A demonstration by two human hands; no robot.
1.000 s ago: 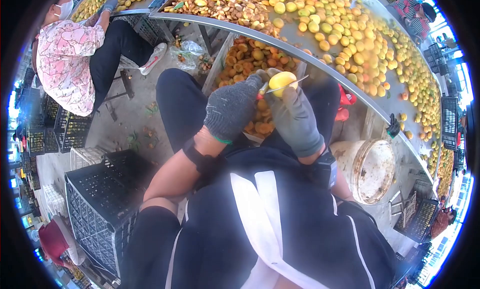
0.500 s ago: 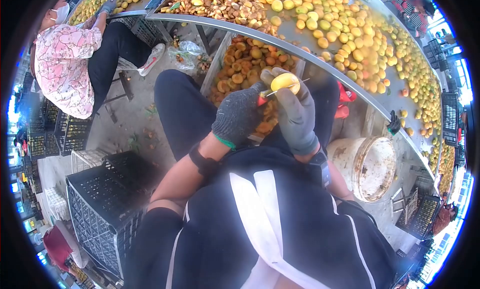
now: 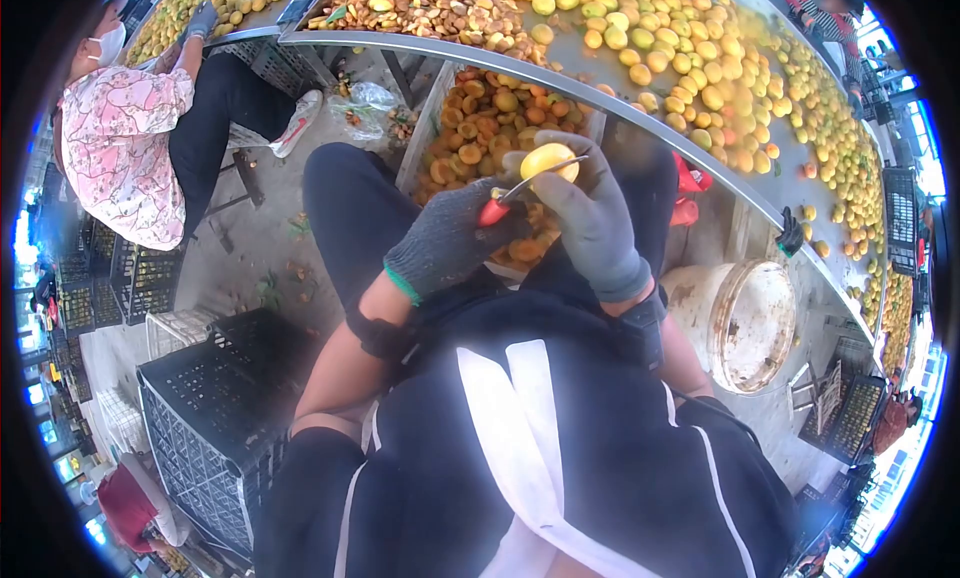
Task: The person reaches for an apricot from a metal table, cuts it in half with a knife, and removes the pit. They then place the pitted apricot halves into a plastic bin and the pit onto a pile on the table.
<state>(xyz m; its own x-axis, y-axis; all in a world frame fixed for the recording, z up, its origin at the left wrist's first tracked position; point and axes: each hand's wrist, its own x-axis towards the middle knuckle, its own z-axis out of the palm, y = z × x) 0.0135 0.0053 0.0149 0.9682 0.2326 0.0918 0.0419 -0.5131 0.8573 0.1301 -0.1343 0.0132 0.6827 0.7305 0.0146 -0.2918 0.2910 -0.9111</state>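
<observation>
My right hand [image 3: 597, 220], in a grey glove, grips a yellow fruit [image 3: 546, 160] with its fingertips, above my lap. My left hand [image 3: 445, 241], also gloved, is shut on a small knife [image 3: 494, 209] with a red handle. The thin blade lies across the near side of the fruit. Just beyond both hands a wooden crate [image 3: 434, 118] stands between my knees, filled with orange fruit halves.
A long metal table [image 3: 640, 120] heaped with yellow fruit curves across the top and right. A white bucket [image 3: 745, 323] stands at my right, a black plastic crate [image 3: 200, 418] at my left. A seated person in a pink floral top [image 3: 115, 148] works at the far left.
My left hand has drawn back down and to the left with the knife, so the red handle now shows. The fruit has shifted slightly left in my right hand.
</observation>
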